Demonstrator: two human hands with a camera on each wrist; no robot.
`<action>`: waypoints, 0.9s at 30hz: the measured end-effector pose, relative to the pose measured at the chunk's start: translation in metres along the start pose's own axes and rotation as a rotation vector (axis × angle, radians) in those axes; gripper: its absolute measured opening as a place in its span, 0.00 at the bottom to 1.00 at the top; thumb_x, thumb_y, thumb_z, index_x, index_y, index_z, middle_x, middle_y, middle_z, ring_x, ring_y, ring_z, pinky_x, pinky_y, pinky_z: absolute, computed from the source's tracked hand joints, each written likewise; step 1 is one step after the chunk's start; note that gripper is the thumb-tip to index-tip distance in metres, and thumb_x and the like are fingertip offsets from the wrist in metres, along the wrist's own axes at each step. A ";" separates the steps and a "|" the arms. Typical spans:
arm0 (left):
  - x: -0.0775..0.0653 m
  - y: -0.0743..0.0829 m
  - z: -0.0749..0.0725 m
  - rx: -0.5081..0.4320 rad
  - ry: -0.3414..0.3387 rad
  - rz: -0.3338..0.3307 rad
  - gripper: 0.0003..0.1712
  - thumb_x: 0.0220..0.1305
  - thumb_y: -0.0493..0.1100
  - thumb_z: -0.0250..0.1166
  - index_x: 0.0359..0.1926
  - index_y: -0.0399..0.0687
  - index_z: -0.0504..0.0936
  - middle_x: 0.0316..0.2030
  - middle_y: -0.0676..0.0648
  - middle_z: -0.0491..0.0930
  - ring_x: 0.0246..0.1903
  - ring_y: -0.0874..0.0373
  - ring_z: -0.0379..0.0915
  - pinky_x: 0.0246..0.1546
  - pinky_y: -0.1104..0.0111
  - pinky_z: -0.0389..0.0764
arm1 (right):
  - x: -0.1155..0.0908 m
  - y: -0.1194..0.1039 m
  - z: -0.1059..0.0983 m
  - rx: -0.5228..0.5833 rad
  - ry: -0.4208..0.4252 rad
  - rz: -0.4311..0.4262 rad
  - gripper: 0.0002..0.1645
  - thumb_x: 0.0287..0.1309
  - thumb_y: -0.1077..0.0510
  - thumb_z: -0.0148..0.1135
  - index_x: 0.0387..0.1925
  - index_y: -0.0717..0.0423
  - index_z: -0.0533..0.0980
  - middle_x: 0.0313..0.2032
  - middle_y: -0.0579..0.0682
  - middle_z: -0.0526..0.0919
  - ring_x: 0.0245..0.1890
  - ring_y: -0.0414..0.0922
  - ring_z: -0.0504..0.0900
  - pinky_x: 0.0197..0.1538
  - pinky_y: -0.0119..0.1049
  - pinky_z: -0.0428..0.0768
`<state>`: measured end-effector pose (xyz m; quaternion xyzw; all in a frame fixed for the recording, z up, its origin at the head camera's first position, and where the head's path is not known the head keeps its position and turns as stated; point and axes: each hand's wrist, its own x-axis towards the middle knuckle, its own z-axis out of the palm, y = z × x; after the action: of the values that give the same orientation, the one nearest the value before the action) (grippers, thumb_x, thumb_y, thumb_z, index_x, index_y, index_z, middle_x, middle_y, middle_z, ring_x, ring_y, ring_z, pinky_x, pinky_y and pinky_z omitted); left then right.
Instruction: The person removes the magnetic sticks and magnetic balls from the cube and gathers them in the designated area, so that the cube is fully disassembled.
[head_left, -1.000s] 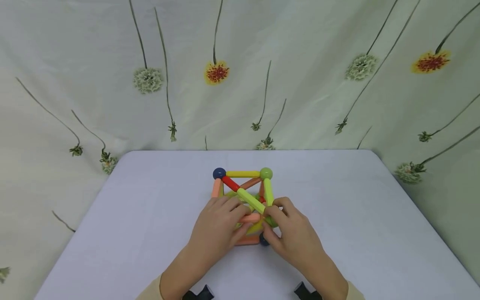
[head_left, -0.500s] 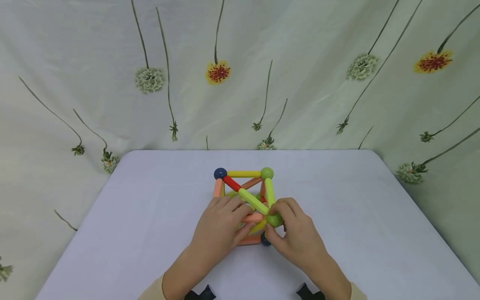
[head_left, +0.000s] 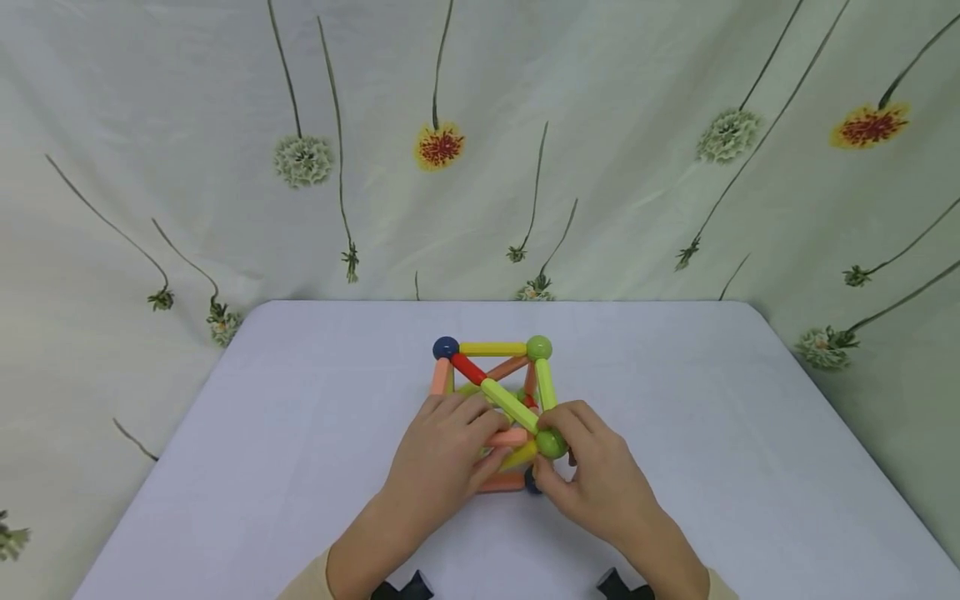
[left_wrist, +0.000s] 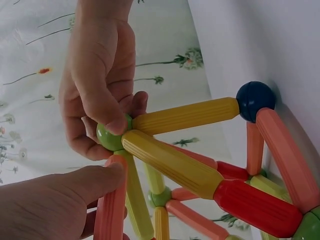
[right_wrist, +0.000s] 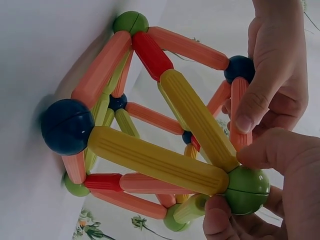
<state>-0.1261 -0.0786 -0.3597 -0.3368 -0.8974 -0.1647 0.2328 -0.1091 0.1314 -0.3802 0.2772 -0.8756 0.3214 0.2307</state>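
A cube-shaped frame of magnetic rods and balls stands on the table, with diagonal rods across its faces. My left hand (head_left: 438, 446) grips a salmon rod (right_wrist: 241, 117) along the top near edge, below a dark blue ball (right_wrist: 239, 69) in the right wrist view. At the near right top corner, my right hand (head_left: 600, 467) pinches a green ball (head_left: 552, 444) between thumb and fingers. That ball joins the salmon rod, a yellow upright (left_wrist: 187, 114), a yellow diagonal rod (left_wrist: 172, 162) and a light green rod (head_left: 510, 404). In the head view my left hand hides the near left corner.
The frame rests on a white table (head_left: 337, 367) with a flower-print cloth (head_left: 615, 167) behind it. Two black objects (head_left: 405, 587) show at the bottom edge, near the forearms. Another dark blue ball (left_wrist: 255, 101) touches the table at the frame's lower near right corner.
My right fingers have shifted off the top of the green ball to its sides, so more of it shows. The left hand keeps its grip. The whole scene has drifted slightly right in view.
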 end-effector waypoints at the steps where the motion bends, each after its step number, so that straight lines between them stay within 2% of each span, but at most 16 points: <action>1: 0.000 0.000 0.000 0.000 0.001 0.001 0.16 0.51 0.52 0.77 0.39 0.54 0.84 0.39 0.55 0.80 0.45 0.56 0.75 0.46 0.61 0.74 | 0.000 0.000 -0.001 0.000 -0.014 0.004 0.20 0.44 0.64 0.66 0.42 0.51 0.73 0.42 0.43 0.74 0.31 0.35 0.73 0.31 0.27 0.78; 4: 0.000 0.000 0.000 0.002 0.010 0.010 0.16 0.51 0.52 0.77 0.39 0.54 0.84 0.39 0.55 0.81 0.48 0.54 0.76 0.46 0.59 0.75 | 0.001 0.001 -0.002 -0.005 -0.054 0.015 0.21 0.42 0.64 0.68 0.41 0.49 0.73 0.42 0.41 0.74 0.34 0.35 0.73 0.35 0.28 0.78; 9: 0.001 0.000 0.000 0.006 0.024 0.025 0.16 0.52 0.52 0.76 0.39 0.53 0.85 0.38 0.54 0.81 0.48 0.53 0.76 0.44 0.59 0.75 | 0.001 0.005 -0.003 0.019 -0.102 0.002 0.18 0.46 0.64 0.69 0.40 0.46 0.75 0.42 0.38 0.73 0.36 0.34 0.73 0.38 0.30 0.78; 17: 0.000 0.000 -0.001 0.002 0.024 0.021 0.16 0.52 0.52 0.76 0.39 0.53 0.85 0.38 0.54 0.81 0.47 0.53 0.76 0.45 0.58 0.76 | 0.002 0.007 -0.003 0.021 -0.119 -0.039 0.15 0.50 0.63 0.69 0.39 0.43 0.78 0.44 0.39 0.73 0.35 0.34 0.74 0.36 0.29 0.78; 21: 0.001 0.000 -0.001 0.006 0.022 0.025 0.15 0.53 0.53 0.75 0.39 0.53 0.84 0.37 0.54 0.81 0.47 0.52 0.76 0.42 0.60 0.74 | 0.004 0.008 -0.007 -0.052 -0.145 -0.089 0.14 0.50 0.61 0.70 0.39 0.43 0.79 0.44 0.40 0.73 0.34 0.34 0.74 0.34 0.27 0.77; 27: 0.000 0.000 0.000 0.008 0.014 0.019 0.15 0.53 0.53 0.76 0.39 0.54 0.84 0.38 0.55 0.80 0.47 0.53 0.76 0.44 0.60 0.75 | 0.006 0.005 -0.011 -0.227 -0.196 -0.166 0.20 0.44 0.61 0.75 0.39 0.42 0.78 0.44 0.44 0.73 0.32 0.36 0.71 0.32 0.27 0.76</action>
<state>-0.1256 -0.0788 -0.3594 -0.3432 -0.8932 -0.1613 0.2417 -0.1144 0.1401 -0.3712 0.3506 -0.8987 0.1718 0.1997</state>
